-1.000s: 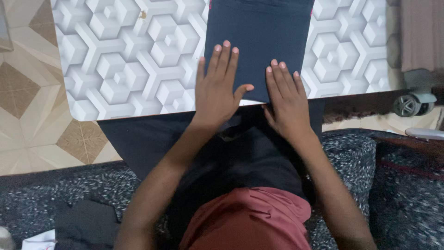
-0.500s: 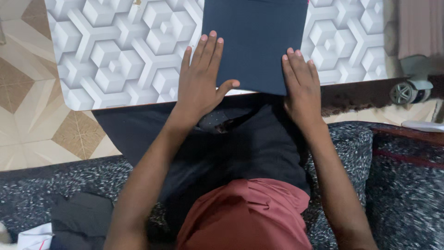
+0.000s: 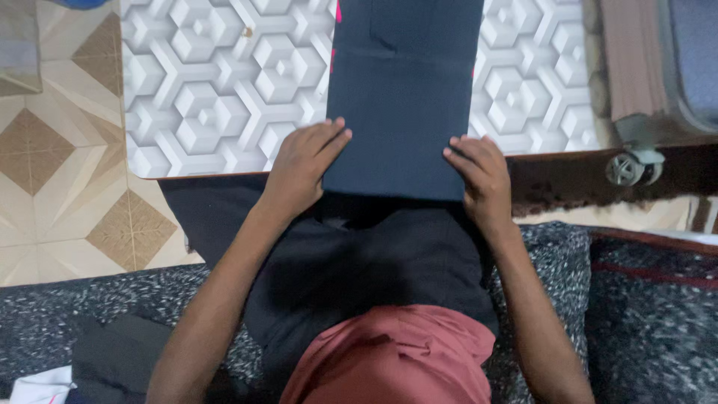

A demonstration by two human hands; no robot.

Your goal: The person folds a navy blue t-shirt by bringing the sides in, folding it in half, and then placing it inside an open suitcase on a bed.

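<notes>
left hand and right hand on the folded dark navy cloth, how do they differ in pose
The left hand lies at the left edge of the folded dark navy cloth, fingers pointing right and up, half on the white geometric-patterned table. The right hand grips the cloth's right edge nearer its lower corner, fingers curled. Both touch the cloth's near end.

Desk (image 3: pixel 217 90) w/ white-grey 3D cube pattern, far centre. Tiled floor (image 3: pixel 52 179) on left, beige w/ brown diamonds. Speckled dark-grey sofa cushion (image 3: pixel 643 314) near, spanning left to right. Small wheel (image 3: pixel 627 169) on far right, below pinkish cloth (image 3: pixel 632 56). Even, soft indoor light.
</notes>
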